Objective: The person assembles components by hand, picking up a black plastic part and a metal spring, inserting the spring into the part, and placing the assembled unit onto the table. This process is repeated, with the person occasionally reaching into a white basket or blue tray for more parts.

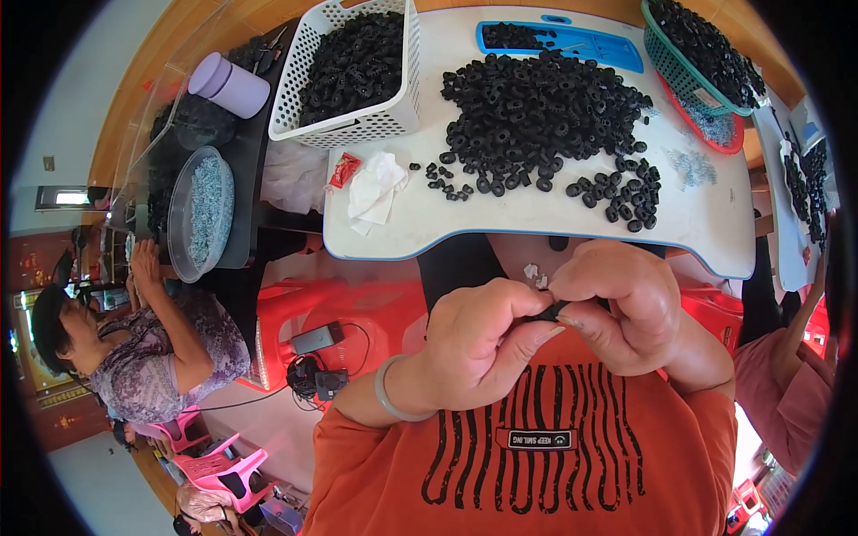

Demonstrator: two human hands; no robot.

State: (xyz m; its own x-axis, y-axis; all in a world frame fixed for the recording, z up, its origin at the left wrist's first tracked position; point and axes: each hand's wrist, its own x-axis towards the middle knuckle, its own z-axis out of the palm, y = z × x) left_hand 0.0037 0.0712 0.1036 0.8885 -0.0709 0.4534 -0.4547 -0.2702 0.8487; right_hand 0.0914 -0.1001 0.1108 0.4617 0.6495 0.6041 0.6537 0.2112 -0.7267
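My left hand (478, 344) and my right hand (626, 308) meet close to my chest, below the front edge of a white tray table (393, 232). Together they pinch a small black ring-shaped part (551, 312) between the fingertips. A pale bangle sits on my left wrist. On the table lies a big heap of the same black rings (536, 112), with loose ones scattered toward its front and right side. Small white bits show just above my fingers.
A white perforated basket (353, 125) of black rings stands at the table's back left, a blue tray (563, 40) behind the heap, a green basket (693, 76) at the right. Crumpled tissue (375, 188) and a red wrapper lie front left. Another person (143, 339) works at the left beside a bowl of small clear pieces (201, 210).
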